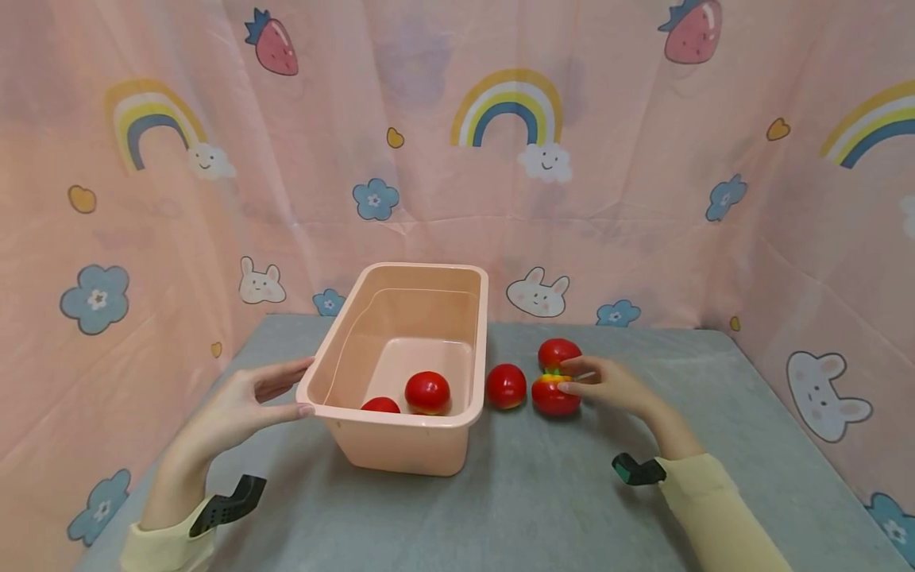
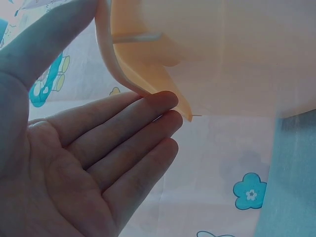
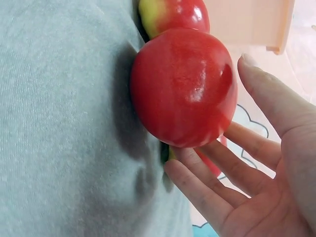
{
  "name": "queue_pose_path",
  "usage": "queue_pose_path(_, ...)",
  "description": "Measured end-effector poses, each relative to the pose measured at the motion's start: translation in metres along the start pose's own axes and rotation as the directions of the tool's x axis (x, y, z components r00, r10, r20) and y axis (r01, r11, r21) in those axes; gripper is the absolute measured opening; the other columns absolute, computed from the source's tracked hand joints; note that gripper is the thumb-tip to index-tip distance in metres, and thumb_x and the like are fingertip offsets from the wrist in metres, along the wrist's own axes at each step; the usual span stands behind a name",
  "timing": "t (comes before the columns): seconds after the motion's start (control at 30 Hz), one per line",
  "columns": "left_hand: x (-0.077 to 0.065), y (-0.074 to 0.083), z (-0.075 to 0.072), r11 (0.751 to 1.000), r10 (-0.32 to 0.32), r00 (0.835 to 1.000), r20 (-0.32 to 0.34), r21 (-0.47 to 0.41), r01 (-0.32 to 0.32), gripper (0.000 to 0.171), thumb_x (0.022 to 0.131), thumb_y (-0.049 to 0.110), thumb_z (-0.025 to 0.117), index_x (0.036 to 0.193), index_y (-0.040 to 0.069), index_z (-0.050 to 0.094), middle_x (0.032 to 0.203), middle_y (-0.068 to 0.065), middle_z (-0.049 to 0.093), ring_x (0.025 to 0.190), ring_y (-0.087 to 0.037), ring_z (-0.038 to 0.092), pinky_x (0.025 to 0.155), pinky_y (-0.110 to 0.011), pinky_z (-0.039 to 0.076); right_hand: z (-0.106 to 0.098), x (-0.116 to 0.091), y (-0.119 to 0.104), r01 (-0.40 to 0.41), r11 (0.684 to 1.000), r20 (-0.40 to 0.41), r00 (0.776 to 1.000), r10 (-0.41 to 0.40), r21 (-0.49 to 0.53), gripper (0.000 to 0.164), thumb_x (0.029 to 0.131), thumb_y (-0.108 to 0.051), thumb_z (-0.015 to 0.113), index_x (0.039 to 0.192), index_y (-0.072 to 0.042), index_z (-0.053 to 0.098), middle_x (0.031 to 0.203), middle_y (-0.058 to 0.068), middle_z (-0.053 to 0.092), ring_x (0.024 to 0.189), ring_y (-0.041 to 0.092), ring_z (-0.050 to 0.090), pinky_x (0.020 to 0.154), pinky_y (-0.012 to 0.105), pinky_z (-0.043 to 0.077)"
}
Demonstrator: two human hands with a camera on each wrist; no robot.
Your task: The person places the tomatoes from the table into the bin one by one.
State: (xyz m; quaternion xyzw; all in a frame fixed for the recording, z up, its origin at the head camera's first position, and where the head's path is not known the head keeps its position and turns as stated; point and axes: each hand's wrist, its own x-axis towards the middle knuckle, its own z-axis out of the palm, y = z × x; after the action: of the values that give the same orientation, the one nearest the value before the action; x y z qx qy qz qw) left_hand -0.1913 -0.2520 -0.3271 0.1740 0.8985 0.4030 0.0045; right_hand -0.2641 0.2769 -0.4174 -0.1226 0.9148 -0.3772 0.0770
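Observation:
A peach plastic bin (image 1: 400, 445) stands left of centre, holding two red tomatoes, one (image 1: 427, 392) in full view and one (image 1: 380, 405) partly hidden by the front rim. My left hand (image 1: 239, 405) touches the rim's front left corner from outside, thumb and straight fingers spread apart. To the bin's right lie three more tomatoes: one (image 1: 506, 387) beside the bin, a near one (image 1: 556, 396) with a yellow and green top, and a far one (image 1: 559, 354) behind it. My right hand (image 1: 604, 383) reaches around the near tomato; in the right wrist view its thumb (image 3: 266, 91) stands apart from the skin.
All of this is on a grey cloth-covered table (image 1: 543, 500). A pink printed curtain (image 1: 429, 214) hangs along the back and both sides. Dark wrist devices sit on the left cuff (image 1: 229, 504) and right cuff (image 1: 639, 470).

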Motion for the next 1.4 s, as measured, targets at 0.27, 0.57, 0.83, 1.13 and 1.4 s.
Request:
queue_pose_path(0.27,0.000,0.000,0.000,1.000,-0.001,1.000,0.004,-0.007,0.001,0.066,0.079,0.038,0.076,0.137,0.016,0.052,0.136,0.001,0.055,0.125,-0.023,0.053,0.093,-0.019,0.048,0.005,0.001,-0.002,0.000,1.000,0.005,1.000,0.000,-0.020,0.059,0.083,-0.045,0.069,0.129,-0.010,0.056,0.129,0.018,0.057,0.114,0.037,0.055,0.084,0.044,0.056)
queue_pose_path(0.57,0.000,0.000,0.000,1.000,0.002,1.000,0.001,0.006,-0.002,0.066,0.079,0.039,0.076,0.136,0.017,0.053,0.135,0.001,0.056,0.125,-0.022,0.053,0.096,-0.028,0.050,0.007,0.000,-0.003,-0.004,0.999,0.027,1.000,0.005,-0.037,0.063,0.081,-0.046,0.071,0.130,-0.009,0.055,0.130,0.018,0.056,0.114,0.037,0.055,0.083,0.043,0.056)
queue_pose_path(0.83,0.000,0.000,0.001,1.000,-0.004,1.000,0.004,0.011,0.004,0.066,0.079,0.040,0.075,0.137,0.017,0.052,0.135,0.001,0.056,0.125,-0.024,0.053,0.098,-0.041,0.048,0.011,-0.001,-0.001,-0.013,0.999,0.038,0.999,0.015,-0.037,0.068,0.079,-0.048,0.072,0.131,-0.009,0.054,0.129,0.017,0.057,0.115,0.035,0.054,0.085,0.044,0.055)
queue_pose_path(1.13,0.000,0.000,0.001,1.000,-0.010,1.000,0.001,0.004,0.010,0.067,0.078,0.040,0.076,0.137,0.016,0.052,0.135,0.000,0.056,0.124,-0.024,0.054,0.094,-0.027,0.050,0.013,-0.005,-0.005,0.002,0.999,0.059,0.998,0.001,-0.054,0.068,0.080,-0.047,0.072,0.131,-0.005,0.054,0.127,0.016,0.057,0.114,0.033,0.053,0.088,0.045,0.054)
queue_pose_path(1.4,0.000,-0.001,0.001,1.000,-0.004,1.000,0.001,0.005,0.004,0.067,0.078,0.039,0.076,0.137,0.015,0.052,0.135,0.000,0.056,0.125,-0.023,0.053,0.095,-0.029,0.050,0.018,-0.009,-0.006,0.012,0.999,0.051,0.999,-0.010,-0.047,0.065,0.077,-0.046,0.075,0.126,-0.007,0.058,0.121,0.012,0.060,0.109,0.028,0.054,0.084,0.041,0.055)
